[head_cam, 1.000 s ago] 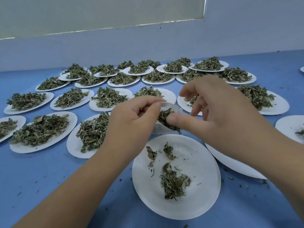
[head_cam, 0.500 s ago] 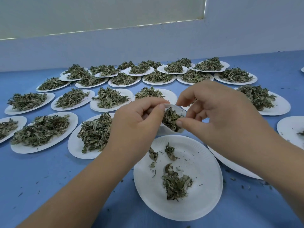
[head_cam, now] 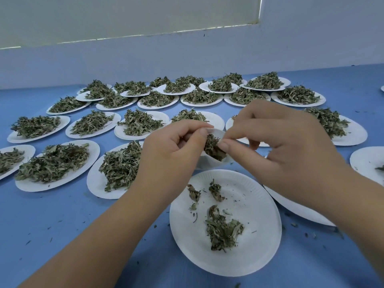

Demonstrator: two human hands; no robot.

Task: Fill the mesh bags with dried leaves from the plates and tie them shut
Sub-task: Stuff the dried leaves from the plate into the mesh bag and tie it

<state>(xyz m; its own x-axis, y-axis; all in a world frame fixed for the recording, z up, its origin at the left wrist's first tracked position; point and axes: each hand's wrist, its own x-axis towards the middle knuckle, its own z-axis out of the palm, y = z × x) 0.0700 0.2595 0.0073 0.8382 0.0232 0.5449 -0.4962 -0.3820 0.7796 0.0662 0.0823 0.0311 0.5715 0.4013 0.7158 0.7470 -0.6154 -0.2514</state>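
Both hands are up over the blue desk (head_cam: 52,225), working together on a small white mesh bag (head_cam: 209,161) held just above the far rim of the nearest paper plate (head_cam: 255,242). The left hand (head_cam: 172,150) has its grip closed on the bag's left edge, thumb and fingers pinched over the rim. The right hand (head_cam: 288,146) comes in from the other side, its thumb and forefinger pinched at the bag's mouth on a wad of dried leaves (head_cam: 213,147) that sits half in the opening. The bag's lower part shows white beneath the hands, its mouth open and not tied.

The near plate is almost bare: one loose clump of leaves (head_cam: 223,231) lies toward its middle and two small scraps (head_cam: 215,189) lie closer to its far edge, with fine crumbs scattered around them. A second plate (head_cam: 295,206) peeks out from under the right forearm, just beside the near one.

To the left of the left forearm sits a plate heaped with leaves (head_cam: 118,165), and another full one (head_cam: 54,163) lies beside that. Further back, rows of heaped plates (head_cam: 143,123) run across the desk to the pale wall (head_cam: 187,53). Bits of leaf are strewn on the blue surface around the near plate.
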